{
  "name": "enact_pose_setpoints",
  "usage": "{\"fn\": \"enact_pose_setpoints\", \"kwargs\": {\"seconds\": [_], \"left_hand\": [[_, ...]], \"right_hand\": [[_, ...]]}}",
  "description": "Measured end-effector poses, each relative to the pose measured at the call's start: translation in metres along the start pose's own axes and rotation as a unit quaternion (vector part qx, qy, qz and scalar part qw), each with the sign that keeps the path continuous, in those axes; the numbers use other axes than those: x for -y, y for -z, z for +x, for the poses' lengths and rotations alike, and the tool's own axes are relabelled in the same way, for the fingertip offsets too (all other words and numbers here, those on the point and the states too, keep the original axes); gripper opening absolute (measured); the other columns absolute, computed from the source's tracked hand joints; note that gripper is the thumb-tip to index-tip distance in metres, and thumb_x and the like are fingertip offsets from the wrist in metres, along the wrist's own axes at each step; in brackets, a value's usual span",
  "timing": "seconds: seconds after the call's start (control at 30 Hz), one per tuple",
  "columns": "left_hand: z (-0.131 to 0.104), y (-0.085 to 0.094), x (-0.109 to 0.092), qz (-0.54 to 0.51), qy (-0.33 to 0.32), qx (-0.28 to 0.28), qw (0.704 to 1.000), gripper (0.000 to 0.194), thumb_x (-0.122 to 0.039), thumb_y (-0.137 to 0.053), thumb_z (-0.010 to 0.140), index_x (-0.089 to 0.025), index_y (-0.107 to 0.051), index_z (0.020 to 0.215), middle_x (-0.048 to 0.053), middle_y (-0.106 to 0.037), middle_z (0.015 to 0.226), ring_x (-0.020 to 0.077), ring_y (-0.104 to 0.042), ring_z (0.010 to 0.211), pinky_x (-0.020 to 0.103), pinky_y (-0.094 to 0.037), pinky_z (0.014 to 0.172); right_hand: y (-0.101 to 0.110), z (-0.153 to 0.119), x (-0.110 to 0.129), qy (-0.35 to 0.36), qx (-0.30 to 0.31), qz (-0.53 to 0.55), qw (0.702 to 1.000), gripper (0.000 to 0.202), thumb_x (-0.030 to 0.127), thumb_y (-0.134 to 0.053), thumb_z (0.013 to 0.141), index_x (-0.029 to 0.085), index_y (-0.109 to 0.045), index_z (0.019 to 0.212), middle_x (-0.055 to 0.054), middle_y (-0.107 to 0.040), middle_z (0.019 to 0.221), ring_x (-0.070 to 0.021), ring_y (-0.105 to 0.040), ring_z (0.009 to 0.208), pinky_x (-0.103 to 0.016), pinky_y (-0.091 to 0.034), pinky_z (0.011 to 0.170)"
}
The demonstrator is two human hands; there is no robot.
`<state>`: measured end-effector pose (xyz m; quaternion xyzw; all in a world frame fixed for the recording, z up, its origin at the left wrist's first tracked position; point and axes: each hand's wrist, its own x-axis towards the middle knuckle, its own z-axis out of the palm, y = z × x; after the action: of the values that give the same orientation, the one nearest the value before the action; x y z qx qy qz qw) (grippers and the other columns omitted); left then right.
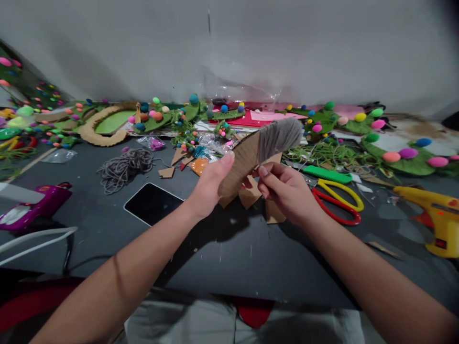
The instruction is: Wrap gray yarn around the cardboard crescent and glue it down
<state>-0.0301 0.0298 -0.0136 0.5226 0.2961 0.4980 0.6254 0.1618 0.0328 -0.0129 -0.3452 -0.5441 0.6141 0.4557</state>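
Both hands pinch curved cardboard piece (244,162), seemingly wound with grey yarn.

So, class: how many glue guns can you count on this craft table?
2. A purple glue gun lies at the left edge; a yellow glue gun lies at the right edge, past the scissors. Clutter may hide others.

Dark tabletop (229,258): phone (152,203), scissors (339,198), yellow glue gun (435,217), grey cord coil (124,167), cardbd scraps (167,172).
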Motion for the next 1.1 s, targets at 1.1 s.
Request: {"fn": "enact_pose_setpoints", "kwargs": {"seconds": [1.1], "left_hand": [[0.003,-0.006,-0.016,0.136,0.068,0.129,0.980,0.052,-0.040,-0.071,0.090,-0.017,-0.059,0.136,0.011,-0.070,0.122,0.0240,-0.067,0.103,0.033,-0.053,0.087]], "right_hand": [[-0.005,-0.011,0.010,0.121,-0.043,-0.099,0.987,0.016,0.033,-0.069,0.094,0.020,-0.061,0.089,0.003,-0.063,0.067,-0.0088,-0.061,0.059,-0.021,-0.051,0.057]]}}
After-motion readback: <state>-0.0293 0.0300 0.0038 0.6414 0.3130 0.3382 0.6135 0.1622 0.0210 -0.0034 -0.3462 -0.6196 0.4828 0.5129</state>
